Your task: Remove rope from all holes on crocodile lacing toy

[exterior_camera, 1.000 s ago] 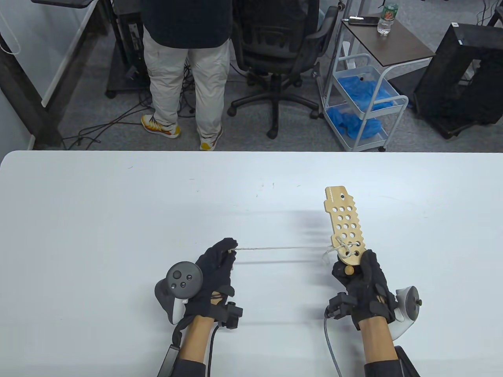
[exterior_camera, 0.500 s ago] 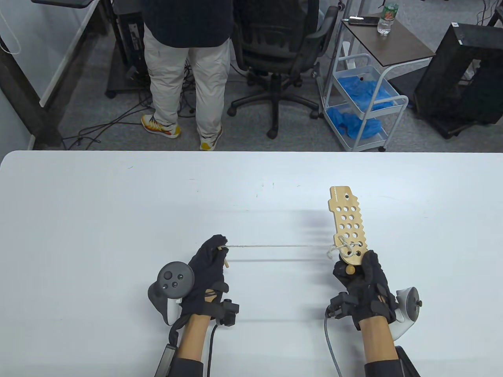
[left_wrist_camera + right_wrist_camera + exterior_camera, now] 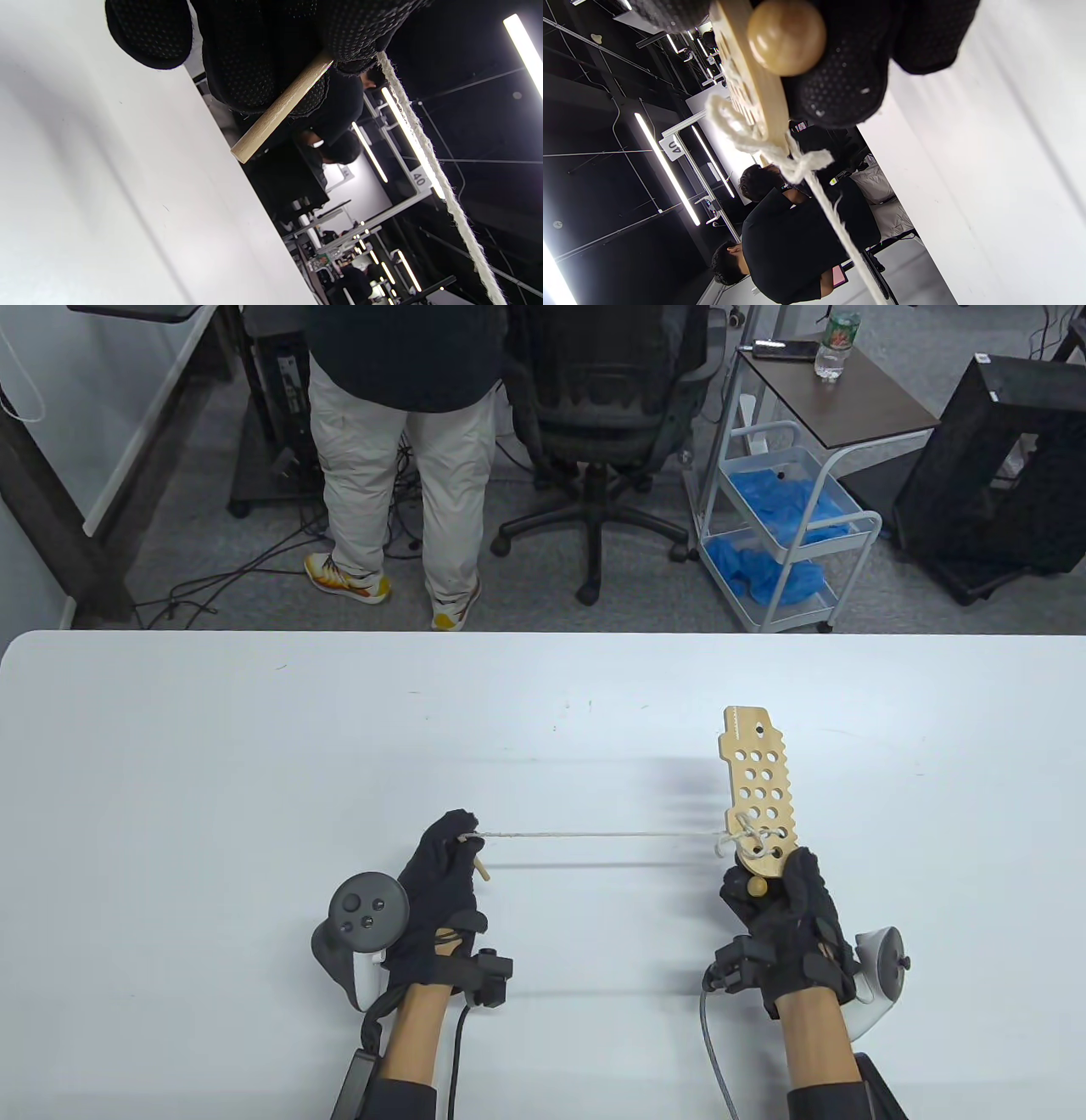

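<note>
One crocodile lacing toy (image 3: 758, 789) stands in the right hand (image 3: 785, 916), gripped at its base near the bench (image 3: 212, 780) front edge. One rope (image 3: 594, 836) stretches taut leftward to the left hand (image 3: 437, 899), which pinches it beside one wooden needle (image 3: 481, 869); bare bench lies behind.

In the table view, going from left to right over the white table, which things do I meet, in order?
Left tracker → left hand → wooden lacing needle → taut rope → knot of rope at the wooden crocodile lacing board → right hand → right tracker.
</note>
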`<state>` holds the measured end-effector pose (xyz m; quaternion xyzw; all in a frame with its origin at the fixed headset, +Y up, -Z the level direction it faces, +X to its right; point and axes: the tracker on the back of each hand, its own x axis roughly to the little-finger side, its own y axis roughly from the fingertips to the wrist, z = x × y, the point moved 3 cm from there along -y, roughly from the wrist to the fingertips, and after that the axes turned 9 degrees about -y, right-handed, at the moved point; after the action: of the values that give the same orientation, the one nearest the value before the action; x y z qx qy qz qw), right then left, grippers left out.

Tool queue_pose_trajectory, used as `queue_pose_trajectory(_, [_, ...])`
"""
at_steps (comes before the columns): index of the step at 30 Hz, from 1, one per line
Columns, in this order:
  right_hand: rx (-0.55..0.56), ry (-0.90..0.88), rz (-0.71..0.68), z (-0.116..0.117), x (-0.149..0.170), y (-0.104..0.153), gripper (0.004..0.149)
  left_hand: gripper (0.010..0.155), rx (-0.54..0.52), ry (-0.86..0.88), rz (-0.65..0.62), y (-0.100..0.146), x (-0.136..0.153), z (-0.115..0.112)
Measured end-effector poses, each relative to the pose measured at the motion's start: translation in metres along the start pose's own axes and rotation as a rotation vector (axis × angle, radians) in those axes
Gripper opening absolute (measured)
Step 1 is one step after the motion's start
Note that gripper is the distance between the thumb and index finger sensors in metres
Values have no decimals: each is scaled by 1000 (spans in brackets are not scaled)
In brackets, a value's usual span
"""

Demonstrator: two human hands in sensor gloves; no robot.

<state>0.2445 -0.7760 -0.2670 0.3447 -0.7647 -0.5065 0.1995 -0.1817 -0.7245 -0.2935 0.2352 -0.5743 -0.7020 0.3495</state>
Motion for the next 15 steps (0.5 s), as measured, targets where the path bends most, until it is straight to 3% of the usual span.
queue_pose_trajectory(15, [16, -52, 7, -4, 0, 0, 51, 46, -11, 86, 81, -2, 14, 6])
